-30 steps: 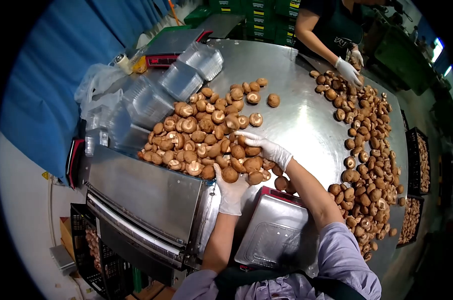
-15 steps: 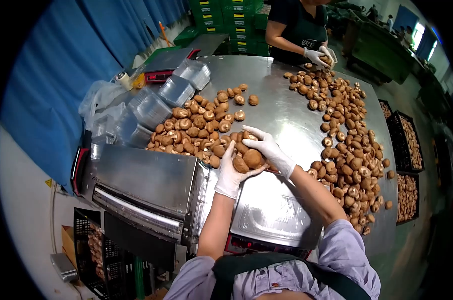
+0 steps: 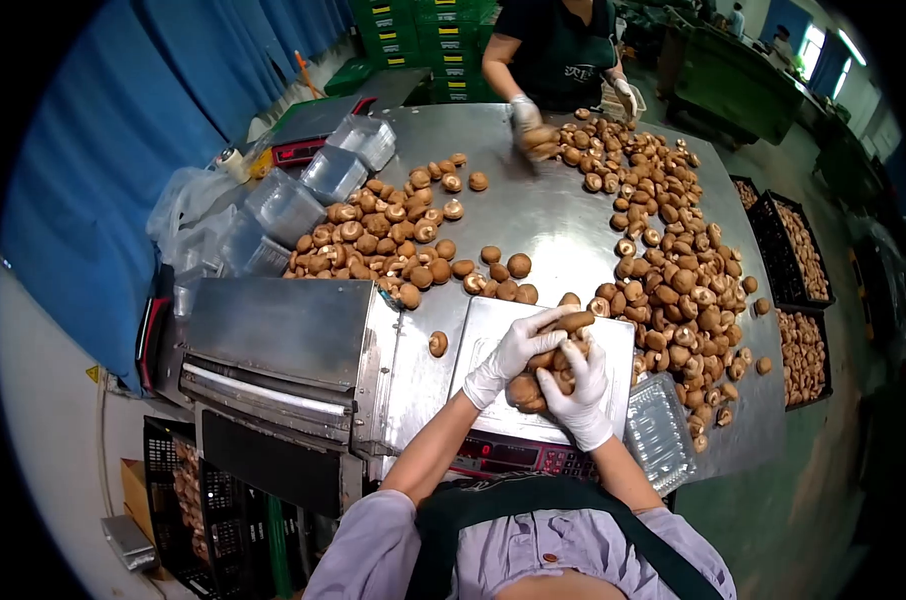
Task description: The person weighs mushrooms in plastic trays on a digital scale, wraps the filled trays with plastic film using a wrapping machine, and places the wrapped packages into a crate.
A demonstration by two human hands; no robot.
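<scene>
Above the weighing scale's pale plate [image 3: 615, 345], my gloved left hand [image 3: 518, 352] is closed around a cluster of brown mushrooms [image 3: 529, 392]. On the other side of the cluster, my right hand [image 3: 579, 392], also gloved, curls its fingers over it. Palms and fingers hide part of the bunch. A few loose mushrooms [image 3: 506, 290] lie along the plate's far edge. Just right of the scale, a clear plastic tray [image 3: 660, 430] rests near my right wrist. A single mushroom [image 3: 438, 343] sits left of the scale.
Mushroom heaps spread left [image 3: 373, 235] and right [image 3: 688, 290] on the metal table [image 3: 533, 215]. Clear containers [image 3: 283, 205] stand behind a metal machine [image 3: 273, 325]. Across the table, a co-worker's gloved hand [image 3: 525, 115] is near mushrooms. Black crates [image 3: 788, 250] stand at right.
Both hands have come nearer to me and right, over the scale, with mushrooms. The clear tray has gone from the scale's plate to its right side. The co-worker's hands have moved apart.
</scene>
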